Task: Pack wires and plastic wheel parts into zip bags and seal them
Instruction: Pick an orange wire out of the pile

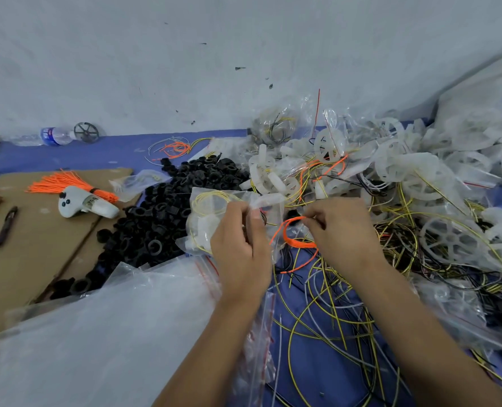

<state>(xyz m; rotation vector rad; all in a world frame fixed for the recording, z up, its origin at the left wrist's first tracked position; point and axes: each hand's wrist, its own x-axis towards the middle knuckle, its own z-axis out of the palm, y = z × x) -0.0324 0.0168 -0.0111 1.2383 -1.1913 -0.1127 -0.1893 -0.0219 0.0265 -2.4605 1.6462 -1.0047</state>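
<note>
Orange wire loop [292,235], thin and springy, is pinched at its top by the right hand [339,230], fingers bunched tight on it. It hangs just beside the mouth of the small clear zip bag [214,218], which the left hand [239,239] holds with thumb and fingers curled round its upper edge. Bag already has a yellow wire coil and some white plastic bits inside.

My guess on handling: the wire weighs nothing but wants to uncoil, so grip it where the strands cross and feed it in as a coil. The bag is floppy and slick, so keep hold near the zip strip.

Below the fingers there's a tangle of loose yellow and white wires [332,304] on the blue table [120,151]. Left of them sits a pile of black plastic rings [167,212]; right and beyond, a heap of translucent white plastic wheels [420,168].
</note>
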